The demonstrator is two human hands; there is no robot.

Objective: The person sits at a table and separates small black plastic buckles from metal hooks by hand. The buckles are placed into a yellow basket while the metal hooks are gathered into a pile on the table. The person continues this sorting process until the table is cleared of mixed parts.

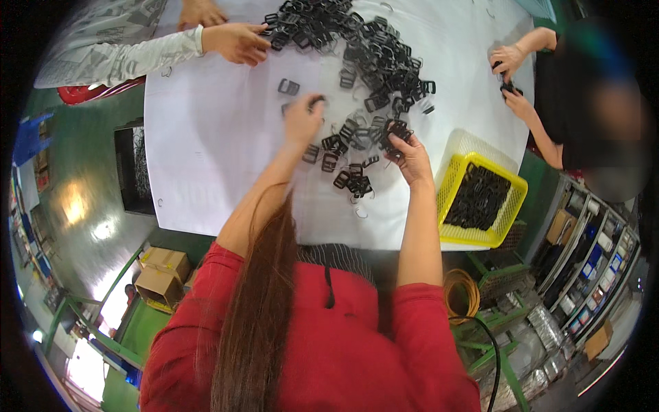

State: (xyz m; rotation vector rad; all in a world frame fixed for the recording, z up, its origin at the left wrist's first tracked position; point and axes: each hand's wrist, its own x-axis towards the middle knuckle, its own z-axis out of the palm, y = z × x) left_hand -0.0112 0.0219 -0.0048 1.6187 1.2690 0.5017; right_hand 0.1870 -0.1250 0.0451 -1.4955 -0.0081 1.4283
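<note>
A white table [213, 144] carries a long heap of small black plastic buckles [371, 55] with thin wire clips among them. My left hand [302, 120] reaches onto the table and pinches one black buckle near a loose buckle [288, 86]. My right hand [410, 156] is closed on a small bunch of black buckles at the near end of the heap. A smaller cluster of buckles [353, 180] lies between my two hands.
A yellow mesh basket [449, 185] holding black buckles sits at the table's right edge beside my right hand. A person's hand [237, 41] works the heap at the far left; another person's hands [511, 72] work at the far right. Cardboard boxes [161, 275] sit on the floor.
</note>
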